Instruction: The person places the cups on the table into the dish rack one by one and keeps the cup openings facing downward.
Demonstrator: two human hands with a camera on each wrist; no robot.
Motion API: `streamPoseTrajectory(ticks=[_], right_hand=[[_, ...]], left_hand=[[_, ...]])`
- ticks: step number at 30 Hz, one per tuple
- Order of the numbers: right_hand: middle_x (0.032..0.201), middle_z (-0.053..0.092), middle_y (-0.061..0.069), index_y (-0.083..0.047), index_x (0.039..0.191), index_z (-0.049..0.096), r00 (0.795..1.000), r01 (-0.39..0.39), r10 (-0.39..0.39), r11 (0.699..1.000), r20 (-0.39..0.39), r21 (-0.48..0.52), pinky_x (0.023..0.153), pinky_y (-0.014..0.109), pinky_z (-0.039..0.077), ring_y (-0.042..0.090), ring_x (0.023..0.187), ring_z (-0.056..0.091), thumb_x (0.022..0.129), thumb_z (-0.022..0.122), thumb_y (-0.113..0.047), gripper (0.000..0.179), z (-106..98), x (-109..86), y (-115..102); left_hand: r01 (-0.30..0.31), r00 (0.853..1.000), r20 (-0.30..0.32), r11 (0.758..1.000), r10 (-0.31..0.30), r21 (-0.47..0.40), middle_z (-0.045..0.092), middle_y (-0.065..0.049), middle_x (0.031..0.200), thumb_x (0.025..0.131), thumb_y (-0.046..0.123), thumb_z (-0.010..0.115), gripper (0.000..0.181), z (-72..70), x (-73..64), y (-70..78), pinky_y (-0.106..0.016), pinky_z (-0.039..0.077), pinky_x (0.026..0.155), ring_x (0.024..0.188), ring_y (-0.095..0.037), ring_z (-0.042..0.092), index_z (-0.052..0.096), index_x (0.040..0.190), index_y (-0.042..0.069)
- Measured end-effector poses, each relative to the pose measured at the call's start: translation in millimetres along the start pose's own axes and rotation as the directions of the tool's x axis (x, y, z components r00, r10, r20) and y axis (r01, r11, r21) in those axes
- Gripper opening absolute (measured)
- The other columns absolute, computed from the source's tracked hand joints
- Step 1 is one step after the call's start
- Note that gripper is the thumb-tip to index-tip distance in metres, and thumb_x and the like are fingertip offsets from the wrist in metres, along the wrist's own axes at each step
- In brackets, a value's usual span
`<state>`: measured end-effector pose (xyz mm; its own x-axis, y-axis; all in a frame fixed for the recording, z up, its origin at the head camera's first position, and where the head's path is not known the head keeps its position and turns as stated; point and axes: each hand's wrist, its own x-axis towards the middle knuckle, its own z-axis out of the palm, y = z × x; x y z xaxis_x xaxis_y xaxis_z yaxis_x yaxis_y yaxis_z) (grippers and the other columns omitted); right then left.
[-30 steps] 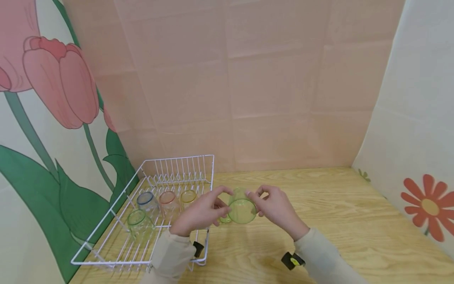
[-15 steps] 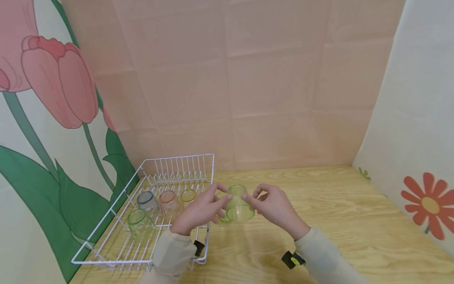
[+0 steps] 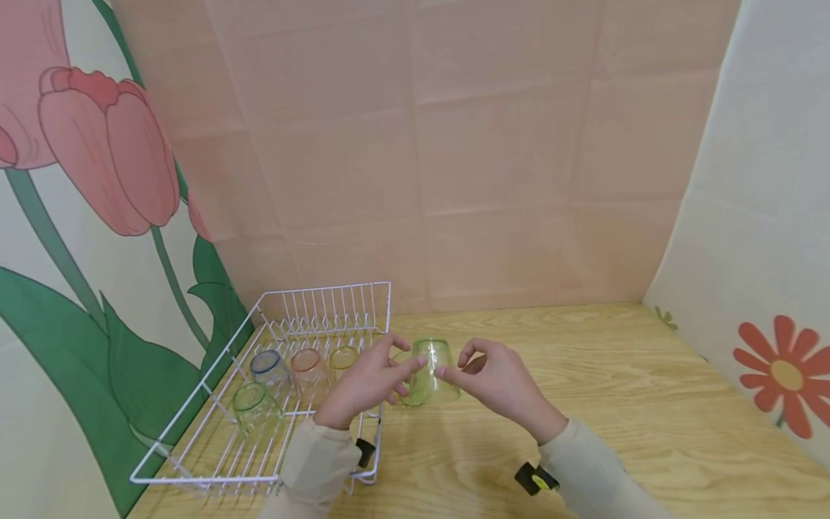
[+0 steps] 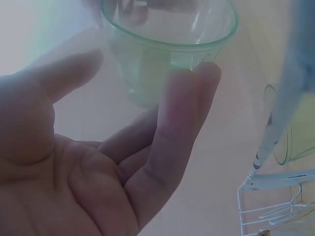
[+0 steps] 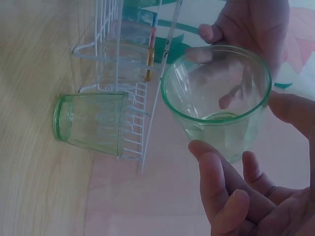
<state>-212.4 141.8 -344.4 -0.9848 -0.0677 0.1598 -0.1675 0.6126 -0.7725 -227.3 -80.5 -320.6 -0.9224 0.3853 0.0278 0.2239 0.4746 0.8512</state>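
A clear green drinking glass [image 3: 436, 386] is held above the table between both hands, bottom up with its rim low in the head view. My left hand [image 3: 371, 378] holds its left side, thumb on the near face; the left wrist view catches fingertips [image 4: 209, 73] against the wall below the rim. From the right, my right hand [image 3: 496, 375] pinches the glass with its thumb in front. The right wrist view looks into the mouth of this glass [image 5: 216, 118]. A second green glass [image 5: 91, 123] stands on the table, partly hidden behind my left hand in the head view.
A white wire dish rack [image 3: 279, 478] stands at left. It holds a blue-rimmed glass [image 3: 269, 369], a red-rimmed one [image 3: 308, 367], a yellow-rimmed one [image 3: 344, 358] and a green glass [image 3: 254, 407]. The wooden table [image 3: 583, 382] meets a pink backdrop [image 3: 519, 144].
The held glass has turned: its round opening faced the head camera a second ago, and now its side shows with the bottom upward. Both thumbs have shifted slightly on it.
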Motion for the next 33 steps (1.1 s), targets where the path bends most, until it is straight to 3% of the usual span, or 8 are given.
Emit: streamPoseTrajectory(ticks=[6,15,22,33], right_hand=[[0.083,0.072,0.001,-0.014,0.091,0.063,1.000,-0.010,0.010,1.000,0.011,-0.006,0.057,0.032,0.050,0.015,0.069,0.065,0.079,0.079,-0.058,0.048,0.4,0.7,0.8],[0.084,0.072,0.003,-0.012,0.121,0.063,0.999,-0.029,0.028,1.000,0.014,0.010,0.057,0.033,0.051,0.017,0.069,0.066,0.083,0.073,-0.060,0.063,-0.6,5.3,3.4],[0.086,0.072,0.001,-0.011,0.121,0.066,1.000,-0.004,0.005,1.000,0.020,-0.025,0.059,0.032,0.052,0.014,0.073,0.065,0.082,0.073,-0.062,0.064,-1.5,6.9,3.3],[0.092,0.070,0.002,-0.007,0.124,0.066,0.993,0.071,-0.069,0.997,0.091,-0.015,0.058,0.031,0.053,0.014,0.073,0.064,0.084,0.076,-0.053,0.061,-0.9,7.7,5.6]], left_hand=[[0.004,1.000,0.005,1.000,-0.004,0.003,0.072,-0.014,0.095,0.094,0.041,0.070,0.057,0.0,0.7,-2.1,-0.035,0.058,0.060,0.071,-0.021,0.070,0.050,0.132,0.003],[-0.006,1.000,0.028,1.000,0.007,-0.004,0.073,-0.016,0.097,0.091,0.039,0.074,0.061,-0.4,1.2,-4.5,-0.035,0.058,0.061,0.072,-0.019,0.070,0.048,0.133,0.004],[-0.008,1.000,0.028,1.000,0.007,0.018,0.073,-0.008,0.091,0.087,0.037,0.079,0.067,0.1,0.3,-3.4,-0.035,0.056,0.061,0.073,-0.024,0.070,0.046,0.136,0.005],[-0.042,0.999,0.015,0.998,0.041,0.051,0.075,-0.007,0.093,0.083,0.033,0.083,0.071,2.2,-0.4,-2.5,-0.036,0.056,0.064,0.071,-0.029,0.071,0.047,0.137,0.007]])
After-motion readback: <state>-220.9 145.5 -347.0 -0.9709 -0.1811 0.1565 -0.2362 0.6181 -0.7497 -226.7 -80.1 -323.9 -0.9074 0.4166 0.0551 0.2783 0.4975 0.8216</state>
